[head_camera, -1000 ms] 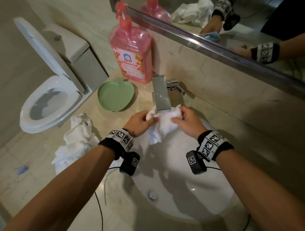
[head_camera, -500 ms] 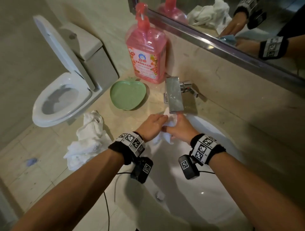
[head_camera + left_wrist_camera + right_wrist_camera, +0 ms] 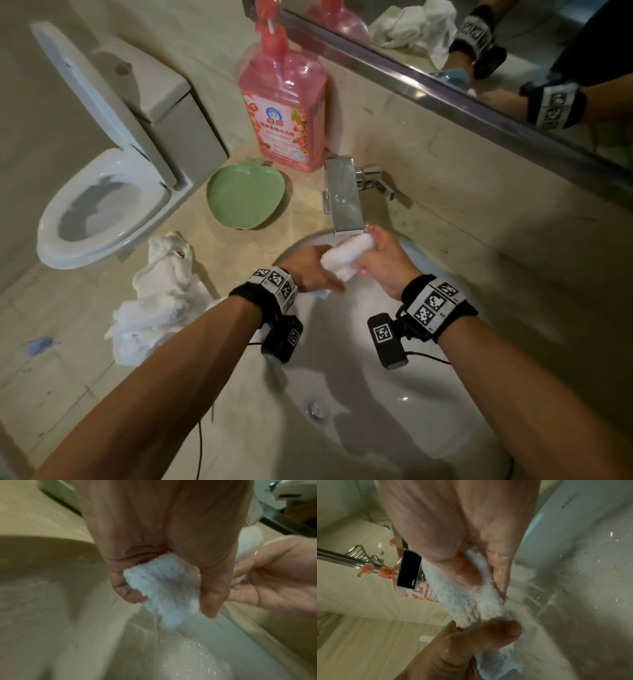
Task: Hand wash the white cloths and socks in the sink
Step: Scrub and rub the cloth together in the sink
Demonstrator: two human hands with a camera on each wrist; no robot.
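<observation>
A wet white cloth [image 3: 346,256] is stretched into a roll between both hands over the white sink [image 3: 445,428], just below the steel faucet [image 3: 344,198]. My left hand [image 3: 310,272] grips its lower end, and in the left wrist view the cloth [image 3: 164,588] pokes out of the fist and drips. My right hand [image 3: 380,260] grips the upper end, and in the right wrist view the cloth [image 3: 471,599] runs from its fingers down to the left hand [image 3: 471,639]. Water droplets spray into the basin.
A heap of white cloths [image 3: 161,294] lies on the counter left of the sink. A green apple-shaped dish [image 3: 245,197] and a pink soap bottle [image 3: 284,102] stand behind it. An open toilet [image 3: 102,205] is at the far left. A mirror [image 3: 479,51] runs along the back.
The cloth hung loose and bunched between the hands a second ago. Now it is pulled into a tight roll, with the left hand lower and the right hand up by the faucet.
</observation>
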